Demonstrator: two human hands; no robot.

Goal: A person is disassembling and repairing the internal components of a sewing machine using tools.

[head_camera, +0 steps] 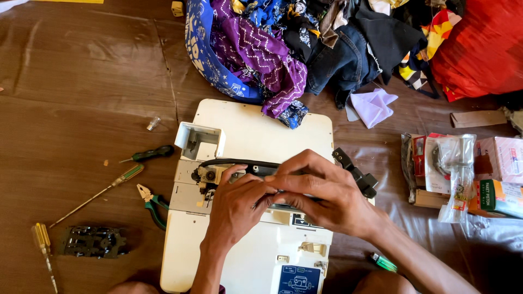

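**Sewing machine, underside up, both hands working at its middle**

While the white sewing machine (256,136) is lying on the brown tabletop (71,103), the left hand (237,204) and right hand (327,190) are pinching a small, hidden part beside its black handle (234,162). Steady, paired fingertip pressure seems best here. Screwdrivers (122,177) and green-handled pliers (152,204) are lying nearby, left.

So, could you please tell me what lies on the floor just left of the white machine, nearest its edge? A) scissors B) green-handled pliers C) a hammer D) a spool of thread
B: green-handled pliers lie by the left edge of the white machine, below two screwdrivers.
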